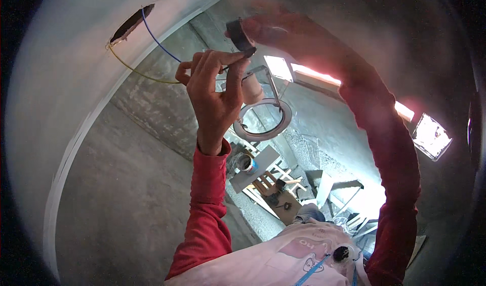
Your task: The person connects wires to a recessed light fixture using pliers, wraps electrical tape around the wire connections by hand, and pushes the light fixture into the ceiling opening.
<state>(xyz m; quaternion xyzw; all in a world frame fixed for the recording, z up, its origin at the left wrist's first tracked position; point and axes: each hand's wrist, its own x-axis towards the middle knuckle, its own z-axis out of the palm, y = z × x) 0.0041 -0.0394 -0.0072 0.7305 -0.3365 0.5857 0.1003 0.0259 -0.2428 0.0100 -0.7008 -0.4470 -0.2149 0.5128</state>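
Observation:
My right hand (268, 28), partly blurred, holds a roll of black tape (239, 36) up near the ceiling. Just below it, my left hand (215, 86) pinches the black tape strip between thumb and forefinger, beside thin wires. A blue wire (158, 42) and a yellow-green wire (139, 73) run from a ragged ceiling hole (132, 24) to my left hand. Under that hand hangs a round downlight fixture (284, 115), with a ring, a bracket and a pale cylindrical body (251, 89). How the wires join at my fingertips is hidden.
Far below, a board (255, 168) carries a bucket (246, 163). Dark tools (276, 197), wooden pieces and scrap (349, 192) lie around it. Bare grey walls (136, 169) enclose the room; bright openings (433, 136) are at the right.

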